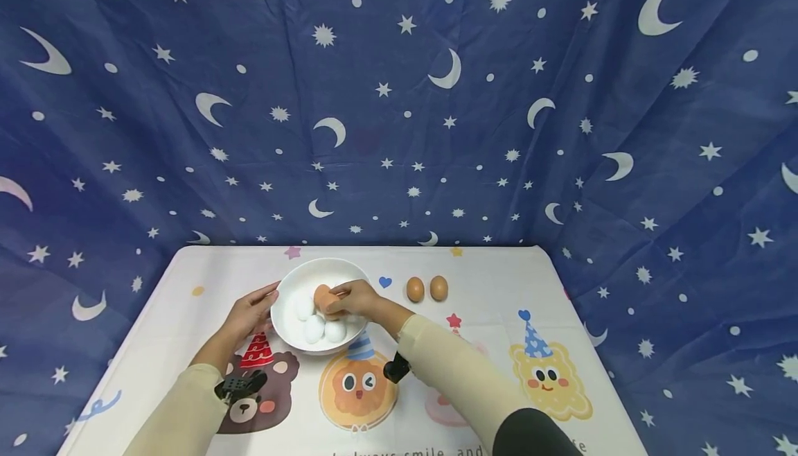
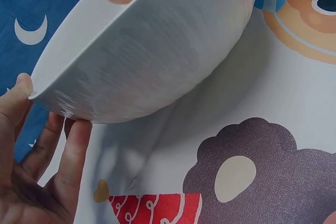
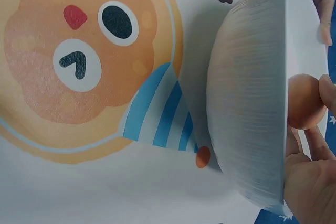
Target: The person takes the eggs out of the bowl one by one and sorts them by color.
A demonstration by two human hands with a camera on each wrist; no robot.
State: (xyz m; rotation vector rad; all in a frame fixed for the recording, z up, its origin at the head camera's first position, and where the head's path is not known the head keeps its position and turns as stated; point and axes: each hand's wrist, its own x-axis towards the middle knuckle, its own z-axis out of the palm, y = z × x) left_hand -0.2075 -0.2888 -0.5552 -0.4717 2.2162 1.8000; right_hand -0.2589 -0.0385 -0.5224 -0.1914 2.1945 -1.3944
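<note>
A white bowl (image 1: pixel 289 331) stands on the table, holding several white eggs (image 1: pixel 314 328) and a brown egg (image 1: pixel 321 293). My left hand (image 1: pixel 248 312) grips the bowl's left side; in the left wrist view the thumb is at the rim and the fingers (image 2: pixel 73 153) press the outer wall from below. Over the bowl's right rim reaches my right hand (image 1: pixel 358 299). It pinches another brown egg (image 3: pixel 306 102) between thumb and fingers, inside the bowl among the other eggs. Part of the bowl's contents is hidden under this hand.
Two brown eggs, one left (image 1: pixel 415 290) and one right (image 1: pixel 439 288), stand side by side to the right of the bowl. A white tablecloth (image 1: pixel 492 373) with cartoon prints covers the table. Behind hangs a blue curtain (image 1: pixel 374 123) with moons and stars.
</note>
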